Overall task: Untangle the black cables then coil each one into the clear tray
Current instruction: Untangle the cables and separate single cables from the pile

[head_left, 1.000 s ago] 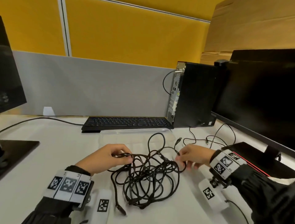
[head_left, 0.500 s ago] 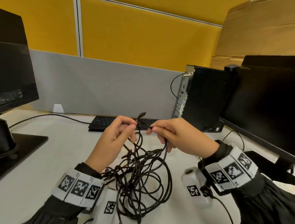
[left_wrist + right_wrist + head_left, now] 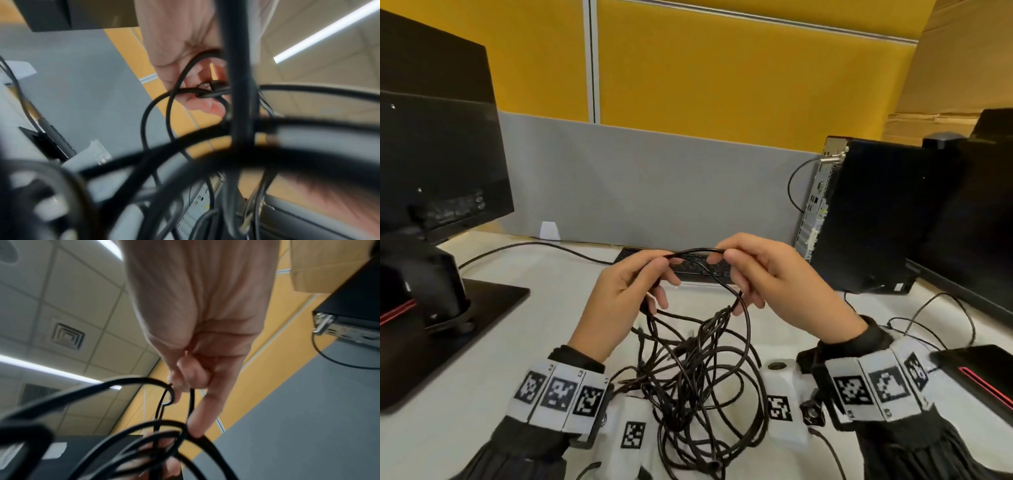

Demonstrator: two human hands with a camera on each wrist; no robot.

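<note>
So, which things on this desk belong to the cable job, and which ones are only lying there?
Part of the job:
- black cables, a lifted tangle
- left hand, pinching a strand
- right hand, pinching the same strand
- clear tray, only an edge shows

Only lying there:
- keyboard
- computer tower
- left monitor
- right monitor

Head view: high, looking forward and down over the desk [image 3: 482, 342]; both hands and the hanging cables [image 3: 698, 359] sit mid-frame, partition and PC tower [image 3: 866, 219] beyond.

Left wrist view: very close, low, tilted up along the left hand [image 3: 185, 48]; blurred cables [image 3: 238, 113] fill the foreground, ceiling light above.

Right wrist view: equally close, aimed up along the right hand [image 3: 201, 313] toward ceiling tiles.

Shared by all three: cables, yellow partition, tower.
</note>
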